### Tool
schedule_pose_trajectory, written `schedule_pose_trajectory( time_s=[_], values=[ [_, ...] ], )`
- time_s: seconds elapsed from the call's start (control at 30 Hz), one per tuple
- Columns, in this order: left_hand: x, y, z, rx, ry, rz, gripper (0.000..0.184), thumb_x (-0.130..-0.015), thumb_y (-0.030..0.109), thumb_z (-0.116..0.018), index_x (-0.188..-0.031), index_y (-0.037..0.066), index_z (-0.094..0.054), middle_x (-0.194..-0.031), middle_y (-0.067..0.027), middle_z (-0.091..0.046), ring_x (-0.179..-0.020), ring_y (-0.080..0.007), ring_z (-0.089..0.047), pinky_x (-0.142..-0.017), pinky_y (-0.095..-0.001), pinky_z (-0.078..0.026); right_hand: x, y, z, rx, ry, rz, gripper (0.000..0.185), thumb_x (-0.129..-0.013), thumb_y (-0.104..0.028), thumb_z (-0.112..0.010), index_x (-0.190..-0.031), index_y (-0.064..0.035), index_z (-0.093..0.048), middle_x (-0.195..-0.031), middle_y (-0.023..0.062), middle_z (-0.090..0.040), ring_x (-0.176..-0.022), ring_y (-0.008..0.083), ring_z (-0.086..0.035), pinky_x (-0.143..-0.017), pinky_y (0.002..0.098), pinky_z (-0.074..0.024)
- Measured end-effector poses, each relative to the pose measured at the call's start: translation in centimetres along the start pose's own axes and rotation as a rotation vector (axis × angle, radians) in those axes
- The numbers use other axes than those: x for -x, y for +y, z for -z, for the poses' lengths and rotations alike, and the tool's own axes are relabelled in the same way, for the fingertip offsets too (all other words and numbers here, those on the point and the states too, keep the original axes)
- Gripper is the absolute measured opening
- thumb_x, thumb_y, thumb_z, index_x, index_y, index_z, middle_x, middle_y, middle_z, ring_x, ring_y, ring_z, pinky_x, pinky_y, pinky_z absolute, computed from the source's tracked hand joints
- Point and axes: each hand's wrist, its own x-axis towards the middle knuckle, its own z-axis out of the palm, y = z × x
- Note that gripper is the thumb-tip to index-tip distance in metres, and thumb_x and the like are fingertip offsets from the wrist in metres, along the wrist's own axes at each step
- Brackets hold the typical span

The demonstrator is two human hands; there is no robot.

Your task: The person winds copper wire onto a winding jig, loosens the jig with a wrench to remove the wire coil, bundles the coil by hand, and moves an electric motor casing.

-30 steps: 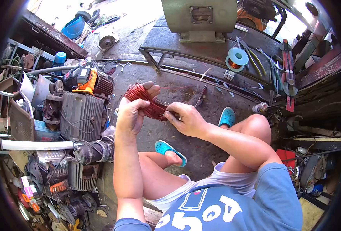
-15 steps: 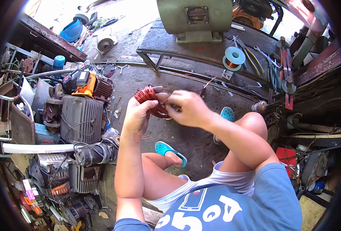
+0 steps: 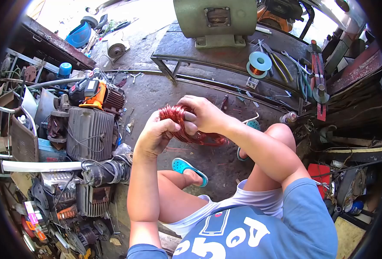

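Note:
A bundled coil of reddish-brown copper winding wire hangs in front of me above the floor. My left hand is closed around its left part, with the thumb pressed on the near side. At the coil's upper right, my right hand bends its fingers over the wire strands; some of those fingertips are hidden behind the hand. The lower loops of the coil droop to the right beneath my right wrist. A thin pale tube end sticks out just above my right forearm, near the foot.
Ahead, a large green motor housing stands on a low metal bench. A wire spool, pliers and wrenches lie at its right. Finned motor bodies and an orange-black power tool crowd the left side. A spray can is at right.
My right hand has moved up and slightly left onto the coil's upper edge. The coil has turned, and its lower loops now spread out to the right.

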Motion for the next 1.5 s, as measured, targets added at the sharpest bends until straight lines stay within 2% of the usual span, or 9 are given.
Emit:
schedule_pose_trajectory(
  time_s=[0.33,0.47,0.77,0.83,0.97,1.0,1.13,1.33,1.5],
  values=[
    [0.1,-0.2,0.0,0.129,0.060,-0.079,0.033,-0.088,0.005,-0.066,-0.119,-0.007,-0.067,-0.105,-0.0143,-0.075,-0.092,-0.0203,-0.075,-0.085,-0.0328,-0.061,-0.3,-1.7,0.8,-0.189,0.069,-0.085,0.036,-0.079,0.001,-0.064,-0.115,-0.0013,-0.066,-0.092,0.0234,-0.072,-0.089,0.0416,-0.071,-0.080,0.0415,-0.0551],
    [0.1,-0.1,0.0,0.149,0.130,-0.077,0.029,-0.094,0.013,-0.068,-0.118,-0.004,-0.068,-0.101,-0.0113,-0.075,-0.089,-0.0179,-0.075,-0.080,-0.0300,-0.061,-0.3,-1.0,0.4,-0.141,0.071,-0.111,0.021,-0.095,-0.004,-0.062,-0.115,-0.0020,-0.065,-0.094,0.0157,-0.074,-0.086,0.0137,-0.066,-0.081,0.0343,-0.0541],
    [-0.1,-0.2,0.2,0.069,0.219,-0.090,0.032,-0.099,0.024,-0.063,-0.112,-0.004,-0.070,-0.106,-0.0149,-0.076,-0.095,-0.0242,-0.075,-0.086,-0.0369,-0.061,-0.2,-1.0,0.6,-0.317,0.106,-0.176,0.019,-0.098,-0.006,-0.063,-0.116,-0.0024,-0.064,-0.100,0.0066,-0.072,-0.092,0.0092,-0.060,-0.086,0.0306,-0.0523],
    [0.1,0.1,0.6,0.067,0.202,-0.077,0.033,-0.097,0.025,-0.063,-0.109,-0.005,-0.071,-0.105,-0.0160,-0.076,-0.096,-0.0259,-0.075,-0.086,-0.0392,-0.061,-0.3,-0.1,0.8,-0.447,0.132,-0.138,0.017,-0.104,-0.018,-0.062,-0.111,-0.0031,-0.062,-0.097,0.0043,-0.070,-0.091,0.0105,-0.062,-0.086,0.0306,-0.0528],
    [0.5,0.3,1.4,0.011,0.340,-0.097,0.031,-0.097,0.029,-0.062,-0.095,-0.001,-0.070,-0.080,-0.0084,-0.069,-0.076,-0.0222,-0.070,-0.086,-0.0418,-0.061,-0.4,-0.3,1.4,-0.628,0.196,-0.161,0.029,-0.108,-0.033,-0.056,-0.103,-0.0048,-0.059,-0.089,0.0022,-0.064,-0.084,0.0110,-0.063,-0.078,0.0287,-0.0525],
    [0.4,0.3,1.2,0.021,0.351,-0.126,0.028,-0.097,0.028,-0.062,-0.087,0.002,-0.066,-0.067,-0.0014,-0.056,-0.063,-0.0162,-0.059,-0.077,-0.0381,-0.060,-0.5,-0.1,1.8,-0.632,0.203,-0.156,0.028,-0.109,-0.032,-0.056,-0.103,-0.0050,-0.059,-0.087,0.0017,-0.064,-0.083,0.0102,-0.062,-0.076,0.0279,-0.0518],
    [0.5,0.7,2.2,-0.009,0.395,-0.146,0.028,-0.101,0.026,-0.060,-0.084,0.005,-0.066,-0.060,0.0024,-0.045,-0.056,-0.0110,-0.048,-0.064,-0.0320,-0.051,-0.9,-0.4,3.1,-0.724,0.249,-0.169,0.028,-0.107,-0.034,-0.060,-0.098,-0.0078,-0.058,-0.081,-0.0011,-0.057,-0.074,0.0077,-0.056,-0.072,0.0270,-0.0506],
    [1.0,1.0,2.7,-0.097,0.424,-0.139,0.032,-0.101,0.028,-0.061,-0.079,0.005,-0.066,-0.055,0.0031,-0.043,-0.053,-0.0104,-0.046,-0.072,-0.0331,-0.056,-1.0,-0.4,5.2,-0.807,0.327,-0.142,0.031,-0.103,-0.035,-0.067,-0.096,-0.0057,-0.058,-0.076,-0.0044,-0.052,-0.063,0.0035,-0.051,-0.051,0.0229,-0.0448],
    [1.0,0.9,2.3,-0.167,0.382,-0.138,0.034,-0.099,0.027,-0.059,-0.095,-0.005,-0.072,-0.061,-0.0020,-0.058,-0.058,-0.0141,-0.058,-0.077,-0.0334,-0.059,-0.9,-1.4,6.0,-0.635,0.306,-0.221,0.039,-0.103,-0.043,-0.065,-0.091,-0.0056,-0.061,-0.071,-0.0043,-0.053,-0.062,0.0036,-0.050,-0.052,0.0236,-0.0404]
  ],
)
